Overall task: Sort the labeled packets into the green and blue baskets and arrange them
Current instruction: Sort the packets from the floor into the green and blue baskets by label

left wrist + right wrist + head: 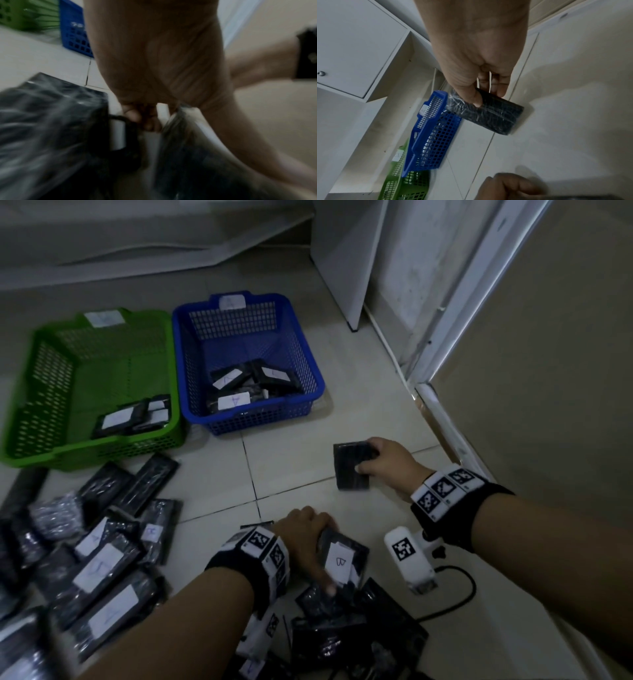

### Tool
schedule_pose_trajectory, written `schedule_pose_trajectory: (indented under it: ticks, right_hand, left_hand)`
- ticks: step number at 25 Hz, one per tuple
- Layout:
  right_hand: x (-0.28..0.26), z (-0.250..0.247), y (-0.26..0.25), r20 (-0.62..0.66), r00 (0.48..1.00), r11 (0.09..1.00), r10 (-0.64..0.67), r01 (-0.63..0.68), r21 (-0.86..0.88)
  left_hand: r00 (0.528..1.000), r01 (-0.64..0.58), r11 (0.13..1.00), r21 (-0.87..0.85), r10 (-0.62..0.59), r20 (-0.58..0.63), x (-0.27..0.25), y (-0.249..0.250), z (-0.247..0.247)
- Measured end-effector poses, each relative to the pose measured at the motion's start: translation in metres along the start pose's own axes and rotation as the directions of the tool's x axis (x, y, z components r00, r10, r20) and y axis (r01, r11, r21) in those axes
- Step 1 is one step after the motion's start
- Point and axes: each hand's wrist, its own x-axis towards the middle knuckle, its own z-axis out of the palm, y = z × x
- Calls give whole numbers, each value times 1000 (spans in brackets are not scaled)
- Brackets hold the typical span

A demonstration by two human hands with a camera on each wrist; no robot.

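Both hands pinch packets | right (471,56): blank packet (489,116) | left (303,537): seemingly "B"-labelled packet (340,563)

Two baskets (310,364), many packets (102,570)

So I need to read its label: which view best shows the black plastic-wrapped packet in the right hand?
None shows a label. The right wrist view shows the black plastic-wrapped packet largest, pinched by the right hand. The head view shows it smaller; the left wrist view misses it.

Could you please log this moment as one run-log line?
left hand: grips B packet | right hand: holds black packet above floor | blue basket, green basket: partly filled
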Motion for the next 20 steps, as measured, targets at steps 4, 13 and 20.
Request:
schedule_pose_trajectory:
  ticks: [4,13,20]
  right_hand:
    - [-3,-3,-15,21,998,955,-55,46,295]
    - [11,6,-60,231,953,836,-195,38,548]
    - [35,51,-108,261,943,853,-207,43,521]
  left_hand:
    - [990,-124,992,23,125,-69,-3,-2,6]
    - [916,-116,739,-664,-179,-360,-53,-50,-49]
    - [801,-353,159,-922,-458,-386,-117,-101,-68]
